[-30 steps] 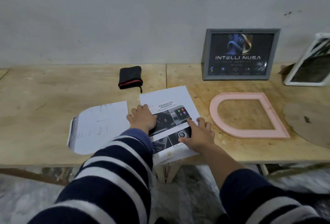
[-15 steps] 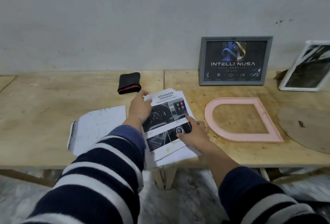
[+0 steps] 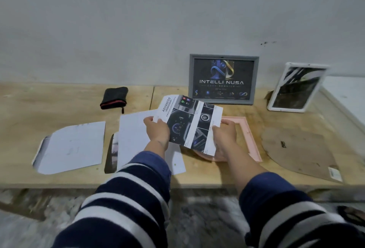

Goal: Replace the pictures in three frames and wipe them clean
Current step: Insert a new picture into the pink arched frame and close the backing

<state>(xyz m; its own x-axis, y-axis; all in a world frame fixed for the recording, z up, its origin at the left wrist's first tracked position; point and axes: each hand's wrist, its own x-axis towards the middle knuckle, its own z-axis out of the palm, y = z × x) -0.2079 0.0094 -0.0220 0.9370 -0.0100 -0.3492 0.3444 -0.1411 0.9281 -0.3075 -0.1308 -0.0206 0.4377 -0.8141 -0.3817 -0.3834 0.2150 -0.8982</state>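
Note:
A printed picture (image 3: 189, 121) with car photos and the word ADVANCED is held above the table, turned sideways. My left hand (image 3: 158, 131) grips its left edge and my right hand (image 3: 223, 137) grips its right edge. Under it lies the pink arch-shaped frame (image 3: 250, 135), flat and empty, partly hidden by the picture and my right hand. A grey frame (image 3: 223, 78) with a dark INTELLI NUSA picture leans on the wall. A white frame (image 3: 296, 87) leans at the back right. A black cloth (image 3: 114, 97) with red trim lies at the back.
On the wooden table (image 3: 59, 105), a cut white sheet (image 3: 73, 147) lies at the left, more white sheets (image 3: 134, 135) in the middle. A brown cardboard backing (image 3: 300, 149) lies at the right. The table's front edge is near my sleeves.
Both hands lifted the car picture off the paper stack, turned it sideways and carried it right, over the pink frame. The sheets beneath it are uncovered.

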